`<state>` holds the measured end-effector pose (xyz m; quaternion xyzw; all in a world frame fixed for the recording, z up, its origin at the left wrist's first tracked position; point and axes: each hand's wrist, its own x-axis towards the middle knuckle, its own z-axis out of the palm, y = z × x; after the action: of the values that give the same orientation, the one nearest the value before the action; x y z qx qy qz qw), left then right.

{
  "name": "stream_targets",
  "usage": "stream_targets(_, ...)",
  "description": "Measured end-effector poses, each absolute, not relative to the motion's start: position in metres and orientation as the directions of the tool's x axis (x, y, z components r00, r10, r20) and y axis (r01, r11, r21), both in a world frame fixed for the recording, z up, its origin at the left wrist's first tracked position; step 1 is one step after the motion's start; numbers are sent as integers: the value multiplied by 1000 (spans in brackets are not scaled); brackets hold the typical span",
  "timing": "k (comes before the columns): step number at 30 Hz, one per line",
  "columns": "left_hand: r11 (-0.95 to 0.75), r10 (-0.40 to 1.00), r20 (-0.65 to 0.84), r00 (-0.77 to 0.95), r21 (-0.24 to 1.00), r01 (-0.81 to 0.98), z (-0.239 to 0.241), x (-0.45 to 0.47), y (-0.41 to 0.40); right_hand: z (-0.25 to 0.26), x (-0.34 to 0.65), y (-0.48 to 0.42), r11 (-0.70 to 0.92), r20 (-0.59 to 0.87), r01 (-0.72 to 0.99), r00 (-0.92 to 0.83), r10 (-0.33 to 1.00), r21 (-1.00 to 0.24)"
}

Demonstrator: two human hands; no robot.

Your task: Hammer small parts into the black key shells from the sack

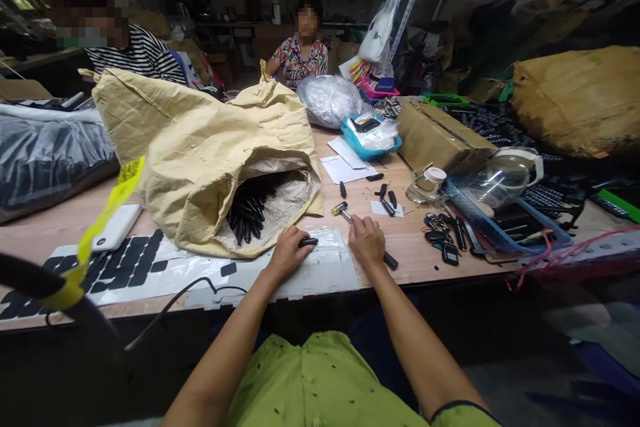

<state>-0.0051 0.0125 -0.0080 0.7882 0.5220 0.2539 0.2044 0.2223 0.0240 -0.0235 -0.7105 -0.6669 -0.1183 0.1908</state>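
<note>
My left hand (pixel 289 252) is closed on a small black elongated piece (pixel 308 241) over the pale work mat (pixel 325 267). Wrapped round the handle of a small hammer (pixel 341 209) is my right hand (pixel 367 240); the metal head sticks out beyond my fingers and the dark handle end shows below my palm. Several similar black pieces (pixel 383 191) lie on the table beyond the hammer. To the left, a large cream sack (pixel 200 127) gapes towards me with many black pieces (pixel 249 210) inside.
At right stand a glass jar (pixel 426 185), a bunch of keys and fobs (pixel 442 235), a blue tray (pixel 540 233) and a cardboard box (pixel 435 133). A blue basket (pixel 373 150) is farther back. Two people (pixel 305 47) sit across the table. Black stickers (pixel 127 263) lie at left.
</note>
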Motion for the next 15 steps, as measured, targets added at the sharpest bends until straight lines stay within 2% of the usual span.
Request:
stream_targets(4,-322,943,170,286,673,666,-12,-11,18,-16,225,26,-43,366,988,96,926,-150)
stream_targets(8,-309,947,159,281,693,651,-15,-10,22,-6,223,19,-24,347,958,127,929,-286)
stream_targets(12,-304,947,150,283,700,646,-19,-8,22,1,208,-8,161,439,863,76,895,-479)
stream_targets(15,-294,950,140,280,708,642,-20,-7,22,3,195,-33,319,462,795,-55,885,-515)
